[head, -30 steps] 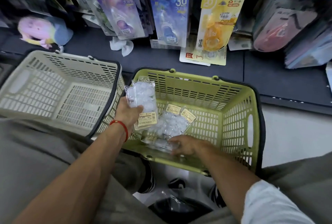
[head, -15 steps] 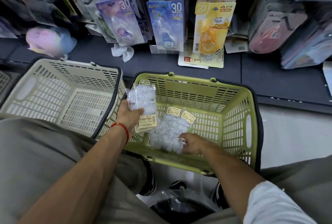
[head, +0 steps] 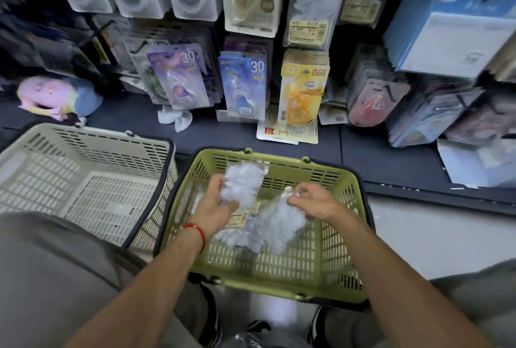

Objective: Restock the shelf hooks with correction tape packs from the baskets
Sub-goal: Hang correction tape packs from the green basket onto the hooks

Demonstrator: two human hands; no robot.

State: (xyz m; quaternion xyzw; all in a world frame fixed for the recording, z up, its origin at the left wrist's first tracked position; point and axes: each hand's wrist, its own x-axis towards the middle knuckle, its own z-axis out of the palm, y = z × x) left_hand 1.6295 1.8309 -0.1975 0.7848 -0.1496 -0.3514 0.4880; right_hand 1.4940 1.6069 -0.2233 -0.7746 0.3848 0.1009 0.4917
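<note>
Two baskets are sitting on the floor: a green basket (head: 329, 250) and a beige basket (head: 83, 180). The left hand (head: 216, 208) is gripping one clear pack (head: 241, 182) while the right hand (head: 312, 202) is pinching a second pack (head: 279, 224), both above the green basket. A dark shelf (head: 363, 157) is carrying hanging packs behind.

I see both hands over the green basket (head: 343, 238). My left hand (head: 216, 206) grips a clear pack (head: 242, 184) of white correction tapes, held upright above the basket. My right hand (head: 315, 202) pinches the top corner of a second clear pack (head: 279, 224), which hangs down into the basket. More packs (head: 231, 234) lie on the basket floor, blurred. A red string bracelet (head: 196, 233) sits on the left wrist. A beige basket (head: 83, 180) stands just left, touching the green one. Behind, hanging packs (head: 244, 87) fill the dark shelf (head: 377, 152).
</note>
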